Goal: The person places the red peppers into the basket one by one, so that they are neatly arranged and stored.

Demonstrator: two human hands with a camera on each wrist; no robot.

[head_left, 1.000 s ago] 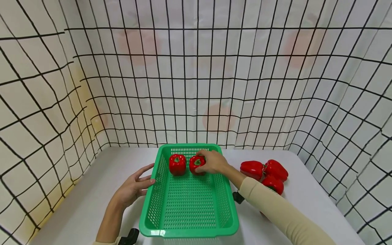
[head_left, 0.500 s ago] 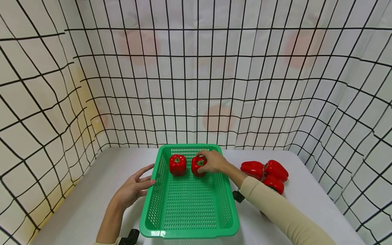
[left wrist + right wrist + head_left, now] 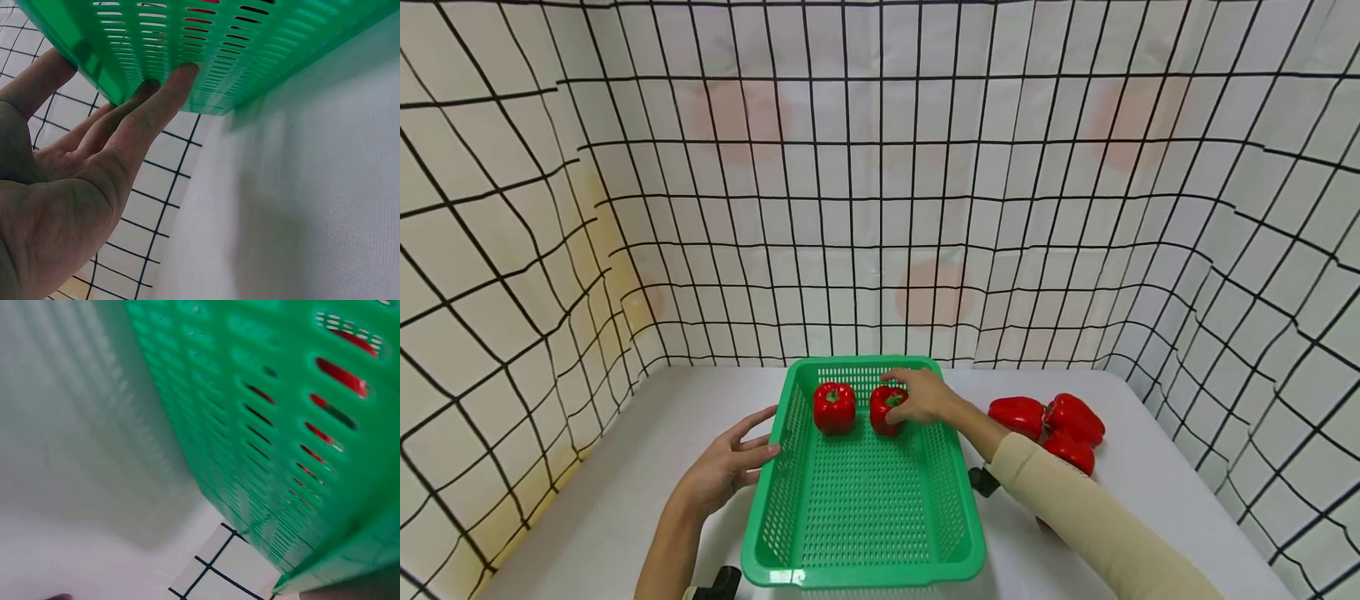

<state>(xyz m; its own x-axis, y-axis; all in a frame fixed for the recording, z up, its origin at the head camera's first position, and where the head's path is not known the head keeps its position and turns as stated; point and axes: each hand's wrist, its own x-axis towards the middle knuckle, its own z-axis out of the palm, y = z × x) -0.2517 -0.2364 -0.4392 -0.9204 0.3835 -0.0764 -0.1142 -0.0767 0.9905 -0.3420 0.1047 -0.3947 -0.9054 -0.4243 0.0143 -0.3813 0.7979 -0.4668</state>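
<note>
A green perforated plastic basket (image 3: 872, 508) stands on the white table. Inside its far half, one red bell pepper (image 3: 834, 409) sits upright at the left. To its right is a second red bell pepper (image 3: 882, 412), stem up, which my right hand (image 3: 927, 397) grips from above and the right side. My left hand (image 3: 722, 462) is at the basket's left side with fingers extended. In the left wrist view, fingertips of the left hand (image 3: 94, 156) touch the slotted outer wall (image 3: 231, 56). The right wrist view shows red through the slots of the basket wall (image 3: 244, 444); the grip itself is hidden there.
Several red bell peppers (image 3: 1071, 421) lie clustered on the table right of the basket, partly behind the right sleeve (image 3: 1075, 508). White walls with a black grid (image 3: 880, 200) enclose the table (image 3: 617, 500) at the back and both sides.
The right hand has shifted the second pepper slightly to the right, away from the first one. The left hand stays at the basket's side. The head view has tilted a little.
</note>
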